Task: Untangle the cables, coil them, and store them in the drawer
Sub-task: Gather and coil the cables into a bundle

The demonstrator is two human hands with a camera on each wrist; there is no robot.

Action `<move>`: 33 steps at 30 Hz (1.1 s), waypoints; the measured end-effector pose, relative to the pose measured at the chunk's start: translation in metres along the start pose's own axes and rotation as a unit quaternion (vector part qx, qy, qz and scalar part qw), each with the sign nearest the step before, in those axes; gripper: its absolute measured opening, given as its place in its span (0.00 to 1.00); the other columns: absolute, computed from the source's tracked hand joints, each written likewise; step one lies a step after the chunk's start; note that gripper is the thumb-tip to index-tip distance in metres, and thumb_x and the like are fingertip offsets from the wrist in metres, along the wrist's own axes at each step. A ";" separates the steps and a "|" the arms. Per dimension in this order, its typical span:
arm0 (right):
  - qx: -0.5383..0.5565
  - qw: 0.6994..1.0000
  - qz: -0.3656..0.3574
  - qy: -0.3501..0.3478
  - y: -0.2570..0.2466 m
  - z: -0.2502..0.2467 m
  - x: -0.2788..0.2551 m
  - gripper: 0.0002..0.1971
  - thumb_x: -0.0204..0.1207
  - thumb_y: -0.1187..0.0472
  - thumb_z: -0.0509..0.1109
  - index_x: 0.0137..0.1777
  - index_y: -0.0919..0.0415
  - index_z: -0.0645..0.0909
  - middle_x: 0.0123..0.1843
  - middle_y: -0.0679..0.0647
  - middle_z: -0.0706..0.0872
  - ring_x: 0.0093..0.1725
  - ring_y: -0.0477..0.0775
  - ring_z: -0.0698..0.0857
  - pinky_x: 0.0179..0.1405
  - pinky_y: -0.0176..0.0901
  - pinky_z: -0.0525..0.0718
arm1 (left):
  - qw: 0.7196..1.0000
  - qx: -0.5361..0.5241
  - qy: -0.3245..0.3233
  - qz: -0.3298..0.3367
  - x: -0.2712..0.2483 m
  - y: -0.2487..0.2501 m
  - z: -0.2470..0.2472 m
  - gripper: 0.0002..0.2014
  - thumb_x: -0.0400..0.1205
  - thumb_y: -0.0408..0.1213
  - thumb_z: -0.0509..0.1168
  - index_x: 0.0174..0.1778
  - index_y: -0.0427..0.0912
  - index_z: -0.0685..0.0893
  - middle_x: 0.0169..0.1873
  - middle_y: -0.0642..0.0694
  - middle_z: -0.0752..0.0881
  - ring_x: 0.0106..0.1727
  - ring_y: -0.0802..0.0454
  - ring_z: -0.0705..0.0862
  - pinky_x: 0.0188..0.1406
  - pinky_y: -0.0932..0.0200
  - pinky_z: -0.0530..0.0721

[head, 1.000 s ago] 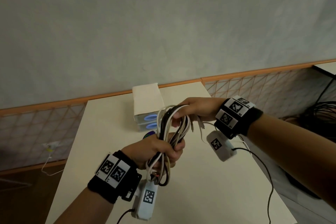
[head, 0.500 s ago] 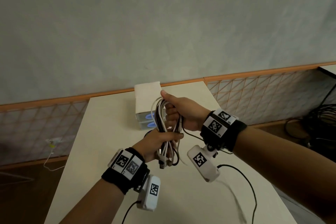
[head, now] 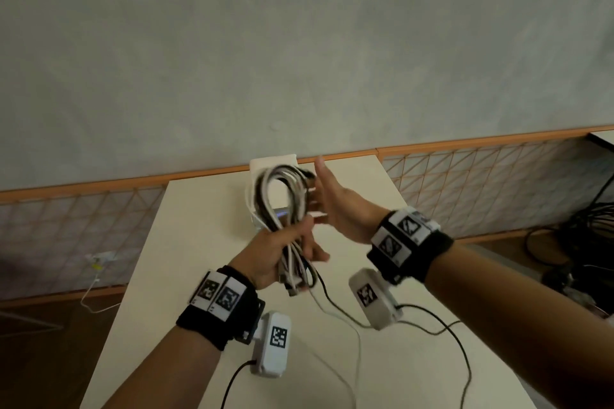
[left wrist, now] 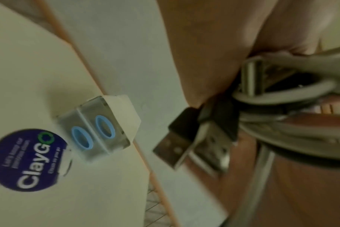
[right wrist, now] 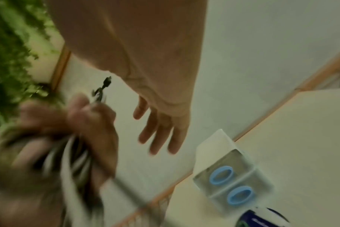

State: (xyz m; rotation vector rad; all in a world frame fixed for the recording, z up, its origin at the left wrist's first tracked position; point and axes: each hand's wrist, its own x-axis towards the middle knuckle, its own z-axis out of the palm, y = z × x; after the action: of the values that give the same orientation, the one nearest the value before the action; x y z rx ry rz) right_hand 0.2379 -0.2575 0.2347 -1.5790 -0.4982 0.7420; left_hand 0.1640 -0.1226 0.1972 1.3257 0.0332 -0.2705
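Note:
A bundle of white, grey and black cables point(head: 282, 192) is folded into a long loop above the table. My left hand point(head: 295, 242) grips it round its lower part, and several USB plugs point(left wrist: 175, 145) hang out below the fist. My right hand point(head: 320, 196) is held flat with straight fingers point(right wrist: 159, 135) just right of the loop's top and holds nothing. The small drawer unit point(head: 272, 163), white with two clear fronts and blue ring handles point(right wrist: 231, 184), stands behind the bundle at the table's far edge, both drawers closed.
The cream table point(head: 199, 276) runs forward from a grey wall with an orange rail. A round blue ClayGo sticker point(left wrist: 27, 159) lies in front of the drawer unit. Wrist camera leads point(head: 442, 319) trail over the table. More dark cables point(head: 584, 236) lie on the floor at right.
My right hand has let go of the top of the bundle and opened flat beside it. My left hand keeps its grip and has carried the bundle up and toward the drawer unit.

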 end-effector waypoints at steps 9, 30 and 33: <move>-0.022 0.999 -0.035 -0.006 0.052 0.016 -0.021 0.15 0.87 0.58 0.54 0.61 0.64 0.80 0.29 0.53 0.74 0.23 0.41 0.71 0.25 0.30 0.71 | 0.926 -0.330 0.148 0.113 0.025 0.042 -0.030 0.17 0.85 0.46 0.57 0.30 0.46 0.71 0.14 0.54 0.72 0.18 0.61 0.77 0.27 0.67 0.83; -0.703 0.680 -0.193 -0.081 -0.061 -0.013 -0.019 0.33 0.64 0.34 0.74 0.64 0.53 0.77 0.61 0.53 0.74 0.38 0.56 0.78 0.34 0.47 0.79 | 0.970 0.235 -0.034 -0.042 0.006 -0.003 0.039 0.21 0.82 0.49 0.64 0.25 0.45 0.76 0.16 0.42 0.72 0.17 0.45 0.70 0.20 0.58 0.72; -0.720 0.674 -0.155 -0.063 -0.062 -0.017 -0.019 0.37 0.60 0.28 0.71 0.62 0.52 0.77 0.56 0.50 0.77 0.43 0.55 0.80 0.35 0.47 0.79 | 0.978 0.179 -0.069 -0.084 0.002 0.003 0.044 0.20 0.82 0.45 0.66 0.27 0.38 0.73 0.13 0.46 0.70 0.14 0.51 0.68 0.16 0.64 0.70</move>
State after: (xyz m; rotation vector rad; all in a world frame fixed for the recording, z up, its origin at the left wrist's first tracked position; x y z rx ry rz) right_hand 0.2434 -0.2735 0.2994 -2.7488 -1.6880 0.0291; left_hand 0.1607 -0.1642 0.2104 1.6608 -0.0234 -0.5305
